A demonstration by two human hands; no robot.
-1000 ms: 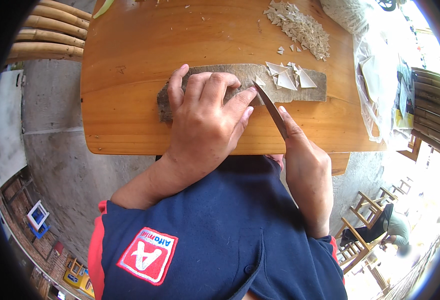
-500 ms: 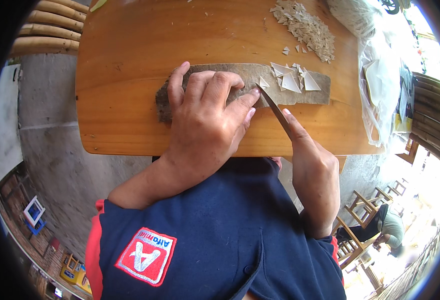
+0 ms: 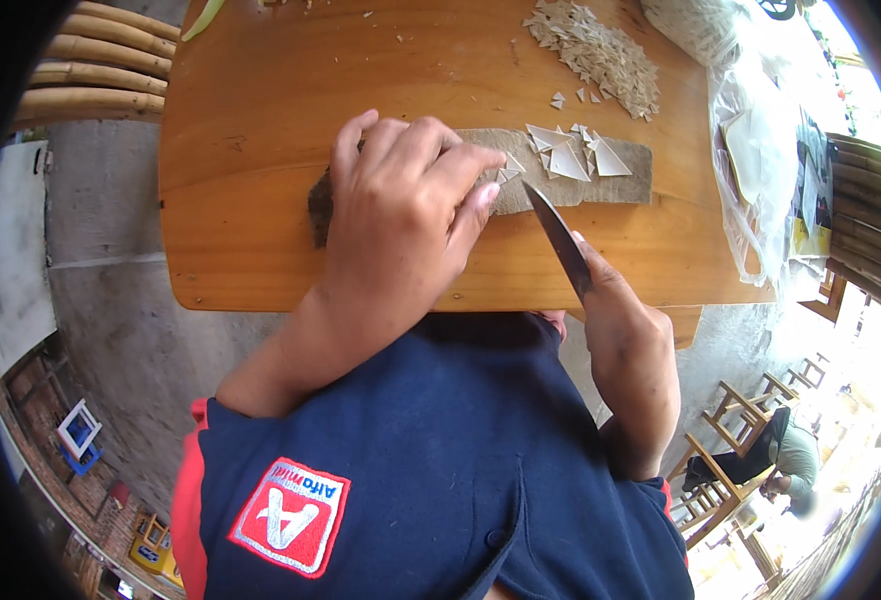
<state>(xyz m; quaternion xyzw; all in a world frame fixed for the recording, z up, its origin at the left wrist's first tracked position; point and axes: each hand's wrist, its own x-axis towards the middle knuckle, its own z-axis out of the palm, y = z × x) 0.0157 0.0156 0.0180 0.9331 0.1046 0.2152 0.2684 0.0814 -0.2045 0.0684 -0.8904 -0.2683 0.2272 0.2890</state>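
Note:
My right hand (image 3: 629, 315) grips a knife (image 3: 561, 235), its blade pointing up and left toward a worn wooden board (image 3: 616, 190). The knife tip is just off a small white triangular piece (image 3: 511, 172) on the board. My left hand (image 3: 401, 200) arches over the board's left part, fingers bent, with a gap between index finger and thumb. Those two fingertips are right beside the small piece; the other fingertips are partly hidden. Larger white triangular pieces (image 3: 569, 160) lie in a loose group on the board, right of the knife tip.
A heap of small cream-white chips (image 3: 601, 60) lies at the far right of the wooden table (image 3: 261, 200). Beside it, clear plastic bags (image 3: 751, 190) hang over the right edge. Bamboo poles (image 3: 96, 75) are at the far left. A person (image 3: 791, 450) is near wooden chairs, lower right.
The knife has drawn back slightly from the board, its blade now showing its flat side. My left hand has lifted its thumb and shifted, uncovering small pieces near the index finger.

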